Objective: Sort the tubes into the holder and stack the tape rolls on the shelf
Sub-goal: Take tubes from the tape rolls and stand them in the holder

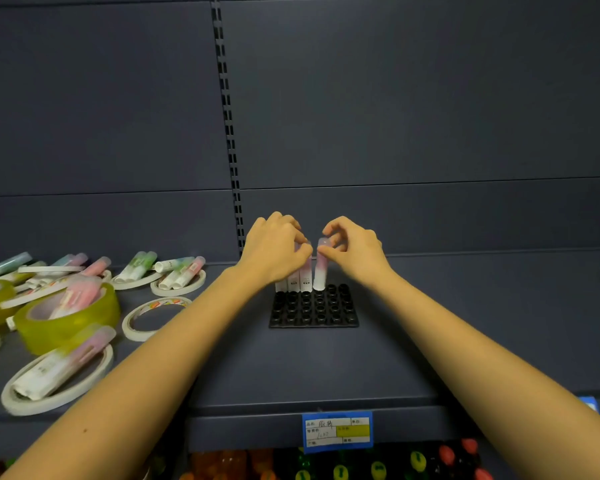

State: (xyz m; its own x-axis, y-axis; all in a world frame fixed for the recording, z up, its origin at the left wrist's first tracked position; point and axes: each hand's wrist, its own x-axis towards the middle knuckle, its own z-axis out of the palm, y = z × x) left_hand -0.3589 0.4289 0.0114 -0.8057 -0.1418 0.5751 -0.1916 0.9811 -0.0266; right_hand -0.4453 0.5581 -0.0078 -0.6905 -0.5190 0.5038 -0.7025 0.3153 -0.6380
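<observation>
A black holder (314,311) with rows of round holes lies on the shelf's middle. Several white tubes stand upright in its back row. My right hand (355,251) pinches the top of a pink-capped tube (321,268) standing at the back row. My left hand (276,249) grips the top of the neighbouring tube (305,277), partly hiding it. To the left lie loose pastel-capped tubes (177,270) and tape rolls: a wide yellow roll (70,318), a thin white roll (153,318), and a large white roll (58,381) with a tube on it.
The dark shelf board (465,323) runs to the right of the holder. A slotted upright (227,126) runs up the back panel. A blue price label (338,431) hangs on the front edge. Bottles with coloured caps (416,460) stand on the shelf below.
</observation>
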